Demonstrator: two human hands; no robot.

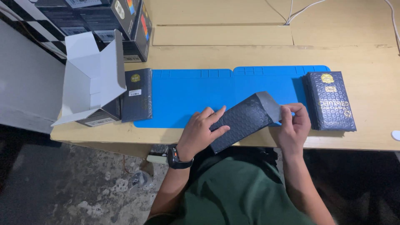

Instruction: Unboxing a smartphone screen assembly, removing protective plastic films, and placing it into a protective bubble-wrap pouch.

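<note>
Head view looks down on a pale wooden worktop (258, 54) that fills the upper part of the frame, with a rough grey concrete floor (83, 183) in the lower left. A bright blue rubber mat with small moulded compartments along its far edge (187, 91) lies across the middle of the worktop. At the upper left stands a stack of dark printed cardboard boxes (104, 21), and below it an opened white-lined cardboard box with its flaps up (89, 79). A dark flat packet with a gold round sticker (138, 95) lies between that box and the mat's left edge. At the right of the frame a pile of dark padded packets with gold print (331, 102) rests at the mat's right end. White cables (298, 10) run along the top right.

A black bubble-padded mailer envelope with a grey flap (243, 121) lies slanted on the near edge of the mat, at the lower centre of the frame, its lower end overhanging the worktop. The left hand (202, 131), with a dark wristwatch (177, 159), presses flat on the envelope's lower part, fingers spread. The right hand (295, 125) pinches the grey flap at the upper end, fingers closed on it.
</note>
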